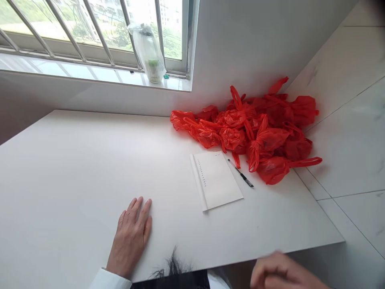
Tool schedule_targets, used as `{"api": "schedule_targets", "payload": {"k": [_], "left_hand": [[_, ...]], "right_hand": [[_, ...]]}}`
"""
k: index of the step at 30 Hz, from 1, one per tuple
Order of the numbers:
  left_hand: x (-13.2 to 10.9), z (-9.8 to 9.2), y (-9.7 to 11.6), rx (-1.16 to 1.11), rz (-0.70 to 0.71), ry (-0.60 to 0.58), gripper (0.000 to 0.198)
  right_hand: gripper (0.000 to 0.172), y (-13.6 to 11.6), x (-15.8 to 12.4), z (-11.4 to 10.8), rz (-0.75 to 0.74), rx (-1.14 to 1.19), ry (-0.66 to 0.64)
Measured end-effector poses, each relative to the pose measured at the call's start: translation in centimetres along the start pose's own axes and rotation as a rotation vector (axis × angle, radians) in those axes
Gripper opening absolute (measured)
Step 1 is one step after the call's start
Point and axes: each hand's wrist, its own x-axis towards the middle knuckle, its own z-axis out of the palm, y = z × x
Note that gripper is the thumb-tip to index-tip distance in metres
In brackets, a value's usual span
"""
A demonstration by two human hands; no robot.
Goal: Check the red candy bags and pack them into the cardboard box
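Note:
My left hand (130,237) lies flat, palm down, on the white table (90,168), fingers stretched out and nothing under them that I can see. By the table's front edge at the lower right, my right hand (281,271) is raised, slightly blurred and cut off by the frame. Its fingers are curled in, and no object shows in them. Between the hands and farther back is a sheet-like white notepad (218,178) with a column of small marks down its left side. A black pen (241,174) rests just right of the pad.
Several knotted red plastic bags (240,124) are heaped at the back right, against the grey wall (255,48) and the tiled wall (345,120). On the windowsill (105,78) stands a bottle in a clear plastic bag (152,60), before the barred window. Dark hair (173,263) shows at the bottom.

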Motion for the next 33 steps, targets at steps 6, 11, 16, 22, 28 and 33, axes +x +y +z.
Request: {"api": "schedule_targets", "payload": {"k": [6, 11, 16, 22, 28, 33], "left_hand": [[0.5, -0.4, -0.4, -0.104, 0.019, 0.021, 0.031], [3.7, -2.2, 2.4, -0.381, 0.128, -0.028, 0.023], [6.7, -4.3, 8.1, -0.671, 0.177, -0.228, 0.024], [7.3, -4.0, 12.9, -0.929, 0.099, -0.434, 0.027], [7.7, -1.0, 13.1, -0.675, 0.159, -0.452, 0.032], [8.1, 0.2, 11.4, -0.570, 0.160, -0.367, 0.032]], "right_hand": [[0.026, 2.7, 13.1, -4.9, 0.063, -0.598, 0.685], [0.009, 3.2, 17.2, -5.3, 0.161, -0.882, 0.625], [0.024, 1.1, 12.8, -4.4, 0.022, -0.129, 0.401], [0.020, -3.1, 11.7, 2.1, -0.138, 0.461, 0.185], [0.021, -2.8, 15.6, 4.5, -0.166, 0.573, 0.440], [0.026, -2.1, 17.8, -0.5, -0.246, 0.760, 1.079]]}}
